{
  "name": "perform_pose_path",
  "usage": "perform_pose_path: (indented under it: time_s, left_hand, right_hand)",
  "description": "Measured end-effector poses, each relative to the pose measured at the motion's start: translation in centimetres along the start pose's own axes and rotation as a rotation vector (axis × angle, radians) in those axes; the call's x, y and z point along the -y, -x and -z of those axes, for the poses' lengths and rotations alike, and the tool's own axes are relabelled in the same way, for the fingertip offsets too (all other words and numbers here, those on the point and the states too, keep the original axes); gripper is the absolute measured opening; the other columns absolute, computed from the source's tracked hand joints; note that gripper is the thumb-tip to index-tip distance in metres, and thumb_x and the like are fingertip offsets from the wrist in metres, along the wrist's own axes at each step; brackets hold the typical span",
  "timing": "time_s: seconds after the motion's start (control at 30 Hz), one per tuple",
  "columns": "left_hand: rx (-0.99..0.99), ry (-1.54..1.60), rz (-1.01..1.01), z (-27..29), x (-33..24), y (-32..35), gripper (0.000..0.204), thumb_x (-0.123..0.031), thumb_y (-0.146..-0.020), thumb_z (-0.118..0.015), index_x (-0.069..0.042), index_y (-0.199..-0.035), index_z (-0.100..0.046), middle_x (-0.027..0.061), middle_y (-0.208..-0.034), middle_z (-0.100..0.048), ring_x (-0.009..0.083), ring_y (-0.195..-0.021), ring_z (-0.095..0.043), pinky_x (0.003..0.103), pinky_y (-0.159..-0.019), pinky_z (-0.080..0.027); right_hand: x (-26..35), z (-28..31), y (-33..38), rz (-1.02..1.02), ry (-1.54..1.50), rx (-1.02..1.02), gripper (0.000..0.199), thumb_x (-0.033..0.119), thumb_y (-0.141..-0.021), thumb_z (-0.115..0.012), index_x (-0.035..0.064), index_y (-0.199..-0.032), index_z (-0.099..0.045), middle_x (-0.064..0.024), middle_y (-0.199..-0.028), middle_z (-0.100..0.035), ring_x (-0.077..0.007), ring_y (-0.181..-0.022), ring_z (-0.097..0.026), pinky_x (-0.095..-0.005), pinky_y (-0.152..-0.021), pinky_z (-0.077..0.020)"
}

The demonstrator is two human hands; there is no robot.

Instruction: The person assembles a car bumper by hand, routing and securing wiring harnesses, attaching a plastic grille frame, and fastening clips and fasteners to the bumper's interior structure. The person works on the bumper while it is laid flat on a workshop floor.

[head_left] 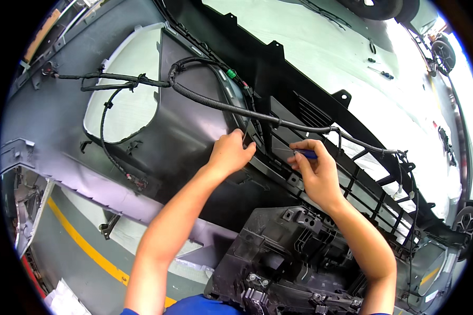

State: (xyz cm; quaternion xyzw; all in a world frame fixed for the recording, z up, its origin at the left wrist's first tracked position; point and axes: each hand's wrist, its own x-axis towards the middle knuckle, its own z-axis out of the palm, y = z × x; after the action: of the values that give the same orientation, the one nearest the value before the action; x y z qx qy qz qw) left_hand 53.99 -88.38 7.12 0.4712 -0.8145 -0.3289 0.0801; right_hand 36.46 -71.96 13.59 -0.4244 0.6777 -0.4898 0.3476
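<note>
A large grey car bumper cover (189, 126) lies inside-up, joined to a black grille part (352, 173). My left hand (231, 152) is closed in a pinch at the seam between them; whatever its fingertips hold is hidden. Just to its right, my right hand (318, 170) grips a small screwdriver (306, 153) by its blue handle, with the thin shaft pointing left toward the seam. A black wiring harness (215, 103) in corrugated sleeve runs across both parts above my hands. A green connector (231, 73) sits along the seam farther up.
Black plastic housing (278, 241) stands in front of me, close below my right forearm. Loose harness branches (106, 126) hang over the rounded opening at left. Pliers (372, 46) and another screwdriver (381, 72) lie on the white covering (310, 47) beyond.
</note>
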Motion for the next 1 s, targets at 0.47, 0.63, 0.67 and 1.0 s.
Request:
perform_pose_path:
  time_s: [0.47, 0.63, 0.67, 1.0]
  left_hand:
    - [0.197, 0.493, 0.190, -0.5, -0.4, -0.4, 0.027, -0.007, -0.098, -0.050, 0.017, -0.112, -0.050, 0.0278, -0.084, -0.070, 0.0316, -0.064, -0.075, 0.042, -0.066, -0.060]
    - [0.206, 0.619, 0.217, -0.4, 0.1, -0.3, 0.030, -0.007, -0.098, -0.049, 0.015, -0.119, -0.051, 0.0255, -0.085, -0.071, 0.0300, -0.064, -0.074, 0.041, -0.065, -0.060]
    - [0.216, 0.646, 0.219, -0.4, 0.1, -0.3, 0.031, -0.007, -0.098, -0.049, 0.014, -0.120, -0.051, 0.0252, -0.085, -0.071, 0.0296, -0.064, -0.074, 0.041, -0.065, -0.060]
    - [0.207, 0.644, 0.236, 0.0, 0.2, -0.1, 0.025, -0.008, -0.100, -0.048, 0.010, -0.116, -0.053, 0.0231, -0.087, -0.070, 0.0299, -0.064, -0.074, 0.041, -0.065, -0.060]
  right_hand:
    - [-2.5, -2.9, -6.5, 0.315, 0.216, -0.078, 0.019, 0.004, -0.101, -0.066, -0.0018, -0.119, -0.061, -0.0151, -0.103, -0.074, -0.0256, -0.089, -0.076, -0.0342, -0.078, -0.0590]
    - [-1.9, -4.4, -7.2, 0.305, 0.187, -0.010, 0.015, 0.005, -0.100, -0.068, -0.0016, -0.111, -0.062, -0.0167, -0.095, -0.075, -0.0280, -0.085, -0.076, -0.0344, -0.076, -0.0587]
    - [-1.9, -4.6, -7.4, 0.325, 0.248, -0.017, 0.014, 0.005, -0.098, -0.070, -0.0014, -0.109, -0.062, -0.0175, -0.093, -0.074, -0.0299, -0.083, -0.076, -0.0352, -0.074, -0.0586]
    - [0.2, -3.1, -7.8, 0.271, 0.255, -0.011, 0.015, 0.008, -0.099, -0.070, -0.0023, -0.105, -0.060, -0.0173, -0.081, -0.072, -0.0312, -0.073, -0.075, -0.0355, -0.066, -0.0573]
